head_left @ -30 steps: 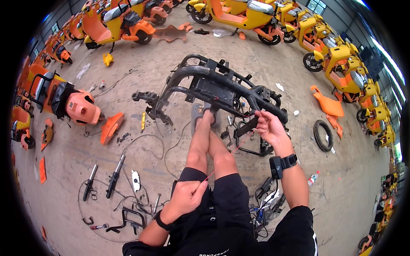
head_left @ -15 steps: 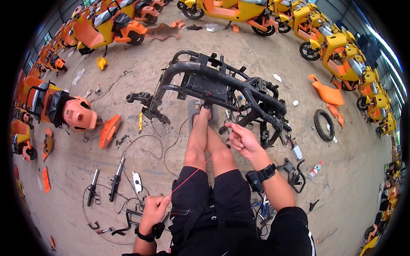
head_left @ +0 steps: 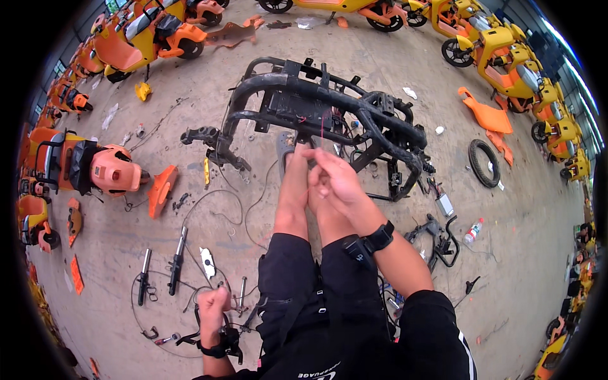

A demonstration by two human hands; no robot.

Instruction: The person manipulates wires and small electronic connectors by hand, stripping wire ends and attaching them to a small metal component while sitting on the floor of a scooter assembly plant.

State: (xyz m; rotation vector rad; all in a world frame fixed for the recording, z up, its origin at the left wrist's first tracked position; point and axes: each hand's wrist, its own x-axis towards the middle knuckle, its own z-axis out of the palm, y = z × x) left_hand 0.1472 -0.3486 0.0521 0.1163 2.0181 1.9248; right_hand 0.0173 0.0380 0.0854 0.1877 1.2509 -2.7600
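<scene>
Orange scooters (head_left: 506,57) line the concrete floor's (head_left: 354,57) far edge; a loose tyre (head_left: 484,163) and orange panels (head_left: 487,117) lie toward its right edge.

Setting: scooter repair or dismantling workshop, bare concrete floor. Stripped black scooter frame (head_left: 329,114) lies just ahead of the right hand (head_left: 335,180). Loose tyre (head_left: 484,163) and orange body panels (head_left: 487,117) off to its right. Fork tubes (head_left: 177,259) near the left hand (head_left: 212,310). Orange-yellow scooters (head_left: 506,57) line the far edges.
</scene>
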